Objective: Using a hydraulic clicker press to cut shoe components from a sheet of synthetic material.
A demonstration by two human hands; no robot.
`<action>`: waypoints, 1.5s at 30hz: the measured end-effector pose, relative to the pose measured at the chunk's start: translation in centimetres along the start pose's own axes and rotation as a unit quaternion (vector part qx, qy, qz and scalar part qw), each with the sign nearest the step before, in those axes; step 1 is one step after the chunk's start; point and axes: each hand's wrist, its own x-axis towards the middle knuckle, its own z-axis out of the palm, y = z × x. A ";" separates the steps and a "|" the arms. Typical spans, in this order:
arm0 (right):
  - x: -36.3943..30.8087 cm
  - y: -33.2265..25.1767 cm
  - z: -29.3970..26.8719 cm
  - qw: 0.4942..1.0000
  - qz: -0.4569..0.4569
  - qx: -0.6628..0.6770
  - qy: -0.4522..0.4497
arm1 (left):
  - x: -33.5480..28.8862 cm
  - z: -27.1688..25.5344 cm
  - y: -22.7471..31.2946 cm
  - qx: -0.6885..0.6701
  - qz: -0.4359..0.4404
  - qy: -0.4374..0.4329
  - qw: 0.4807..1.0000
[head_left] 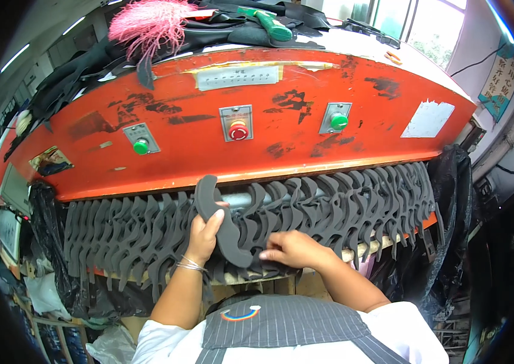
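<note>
My left hand (pixel 203 233) grips a curved, dark grey foam piece (pixel 231 238), thumb across its front. The piece stands tilted, its upper end near the red panel and its lower end close to my right hand. My right hand (pixel 293 249) is just to the right of that lower end, fingers curled in over the foam. Whatever its fingertips hold is hidden. Behind and on both sides, a long row of similar foam pieces (pixel 354 203) hangs packed together, with wavy edges and narrow tails.
Beyond the row rises a red machine panel (pixel 196 133) with a red push button (pixel 238 130) and two green ones (pixel 339 122). Dark sheets and a pink fringed bundle (pixel 151 27) lie on top. Black plastic (pixel 451 182) hangs at the right end.
</note>
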 end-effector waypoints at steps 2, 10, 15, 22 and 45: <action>-1.4 -0.3 1.0 0.997 -0.009 -0.068 -0.028 | -0.3 -1.7 -0.4 0.088 0.061 0.107 0.988; -3.7 -1.2 3.1 0.901 -0.177 0.263 0.295 | -2.4 5.2 3.6 -0.120 0.095 -0.124 0.980; -7.1 4.5 2.8 0.850 -0.124 0.451 0.242 | -4.7 4.0 -0.7 0.185 -0.048 -0.211 0.959; -26.6 19.4 -4.4 0.487 0.007 0.548 0.680 | -10.5 3.7 -2.0 0.670 0.111 -0.064 0.732; -9.5 15.6 -4.7 0.859 -0.001 0.180 0.479 | -11.3 0.4 -9.8 0.627 0.220 0.044 0.746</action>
